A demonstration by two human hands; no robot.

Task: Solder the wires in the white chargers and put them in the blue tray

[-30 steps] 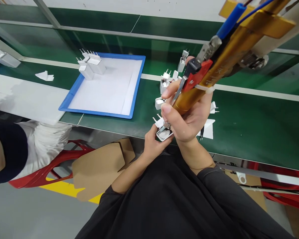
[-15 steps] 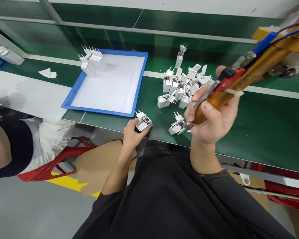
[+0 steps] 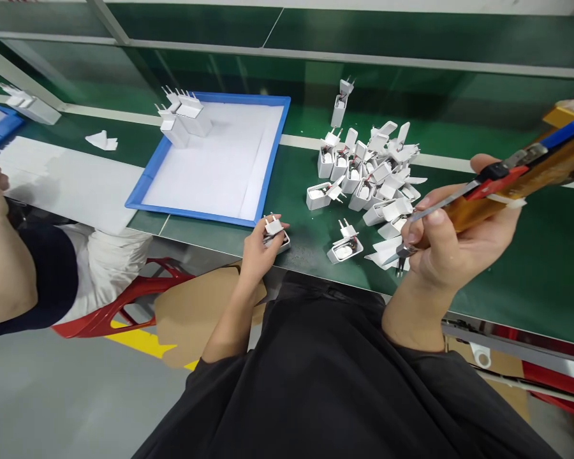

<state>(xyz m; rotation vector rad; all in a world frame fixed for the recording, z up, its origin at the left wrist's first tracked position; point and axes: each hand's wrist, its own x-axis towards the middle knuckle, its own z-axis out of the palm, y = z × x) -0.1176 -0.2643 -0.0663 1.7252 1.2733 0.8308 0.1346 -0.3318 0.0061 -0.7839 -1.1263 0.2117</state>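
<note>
At the bench's front edge, my left hand (image 3: 258,255) is closed around an open white plug charger (image 3: 283,242). Its two-pin cap (image 3: 273,226) is under my fingers, over the housing. My right hand (image 3: 459,239) grips what looks like a glue gun (image 3: 478,204), wrapped in amber tape, with a red and blue lever along it. The metal nozzle (image 3: 402,252) points down and left, above some white pieces (image 3: 385,252). Another open charger (image 3: 345,248) lies between my hands, its cap tilted up and wires showing.
Several open chargers (image 3: 354,172) crowd the green bench (image 3: 530,268) ahead. One charger (image 3: 340,105) stands farther back. A blue-rimmed tray (image 3: 196,215) holds closed chargers (image 3: 191,118) at its far left corner. At left, a co-worker's arm (image 3: 2,255) is beside a white sheet (image 3: 71,182).
My right hand has moved right with the tool, away from the charger between my hands. My left fingers have shifted onto the cap of the held charger, which now lies lower over its housing.
</note>
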